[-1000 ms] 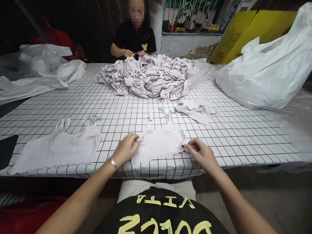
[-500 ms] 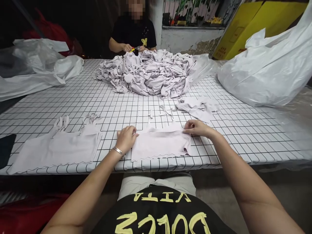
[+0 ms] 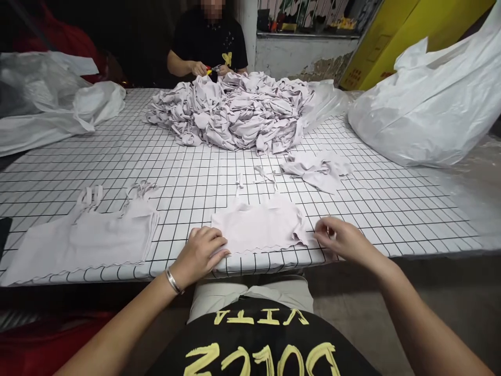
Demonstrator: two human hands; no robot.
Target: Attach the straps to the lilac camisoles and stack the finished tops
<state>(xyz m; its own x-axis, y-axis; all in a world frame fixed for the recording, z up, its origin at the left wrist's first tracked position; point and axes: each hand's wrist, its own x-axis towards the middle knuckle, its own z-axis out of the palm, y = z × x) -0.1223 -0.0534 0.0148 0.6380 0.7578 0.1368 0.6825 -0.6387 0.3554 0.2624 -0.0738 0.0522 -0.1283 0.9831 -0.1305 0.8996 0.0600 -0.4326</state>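
A small pale grey strappy top (image 3: 260,225) lies flat near the front edge of the grid-patterned table (image 3: 195,183). My left hand (image 3: 201,253) rests on its lower left corner with the fingers curled over the hem. My right hand (image 3: 340,239) sits by the lower right corner, fingers bent and pinching the cloth's edge. To the left lies a stack of flattened tops (image 3: 84,237) of the same cloth.
A big heap of grey tops (image 3: 235,112) fills the far middle; a person in black (image 3: 207,44) works behind it with a yellow-handled tool. Loose tops (image 3: 317,169) lie right of centre. White plastic bags (image 3: 426,109) sit right, more plastic (image 3: 50,104) left.
My right hand came back from the top's upper right corner to its lower right corner. My left hand slid down to the hem. The view tilted slightly.
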